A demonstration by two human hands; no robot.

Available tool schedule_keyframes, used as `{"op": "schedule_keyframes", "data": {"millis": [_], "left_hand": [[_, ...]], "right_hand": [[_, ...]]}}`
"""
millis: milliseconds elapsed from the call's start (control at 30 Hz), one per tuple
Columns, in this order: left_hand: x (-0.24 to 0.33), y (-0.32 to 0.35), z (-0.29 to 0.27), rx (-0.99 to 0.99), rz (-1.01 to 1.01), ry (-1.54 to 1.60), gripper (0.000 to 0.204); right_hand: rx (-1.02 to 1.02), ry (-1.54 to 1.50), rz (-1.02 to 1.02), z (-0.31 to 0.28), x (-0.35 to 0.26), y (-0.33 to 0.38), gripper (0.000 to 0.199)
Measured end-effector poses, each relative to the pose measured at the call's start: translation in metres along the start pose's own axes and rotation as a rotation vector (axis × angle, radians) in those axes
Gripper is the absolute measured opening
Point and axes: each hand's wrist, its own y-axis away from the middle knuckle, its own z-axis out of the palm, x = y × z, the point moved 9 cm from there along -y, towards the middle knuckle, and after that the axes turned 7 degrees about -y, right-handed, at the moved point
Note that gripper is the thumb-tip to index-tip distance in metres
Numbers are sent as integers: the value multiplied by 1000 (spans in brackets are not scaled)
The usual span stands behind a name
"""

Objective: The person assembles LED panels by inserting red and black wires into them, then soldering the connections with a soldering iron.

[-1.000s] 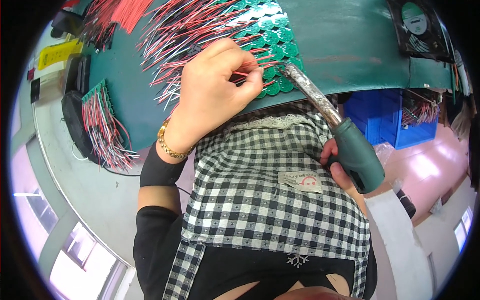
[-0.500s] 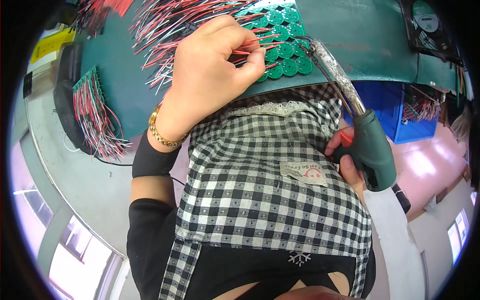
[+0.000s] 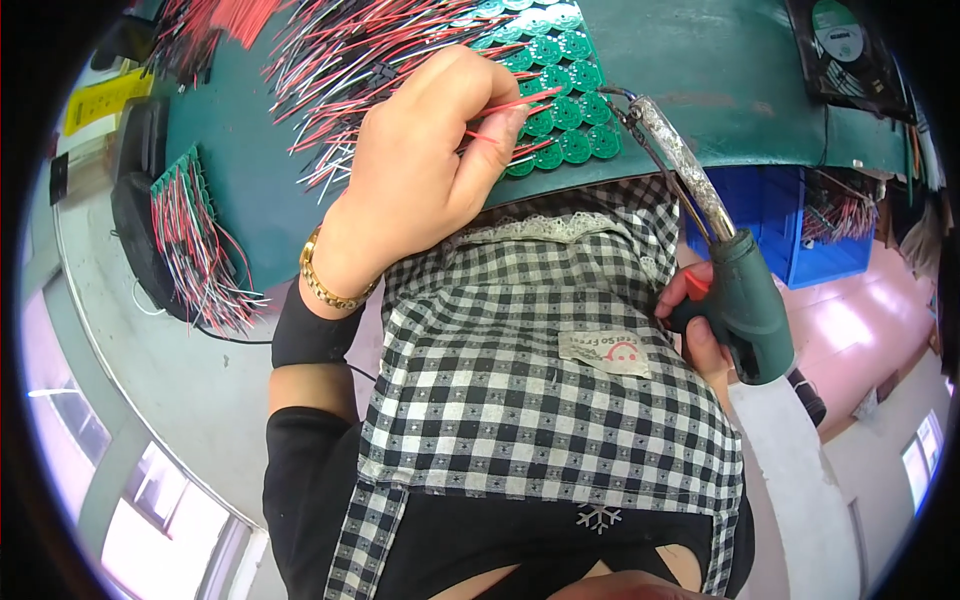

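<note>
My left hand (image 3: 420, 160) is closed in a pinch on a red wire (image 3: 535, 100), whose end points right over a panel of round green circuit boards (image 3: 575, 112). More red, black and white wires (image 3: 330, 100) fan out to the left of the panel, partly hidden by this hand. In front of my apron, my right hand (image 3: 705, 345) grips a soldering gun (image 3: 758, 310) with a dark green body and red trigger. Its metal barrel slants up and left, and the tip (image 3: 612, 95) is beside the right edge of the panel. Whether it touches a board, I cannot tell.
A smaller wired board strip (image 3: 195, 235) lies at the table's left edge. Red wire bundles (image 3: 245, 20) are at the back left. A blue crate (image 3: 830, 262) stands below the table on the right, near a dark fan-like device (image 3: 850, 50) on top.
My left hand has drawn slightly toward me, and the red wire in its fingers now stands out at a steeper slant. The soldering gun has hardly moved.
</note>
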Motion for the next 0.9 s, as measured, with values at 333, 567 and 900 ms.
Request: {"op": "schedule_keyframes", "data": {"millis": [333,567,900], "left_hand": [[1,7,9,-57,-57,36,12],[5,6,12,-52,-31,26,9],[4,4,13,-96,-50,-27,10]], "right_hand": [[92,9,110,-10,0,20,59],[57,20,152,-7,8,20,55],[-100,91,-20,2,2,7,32]]}}
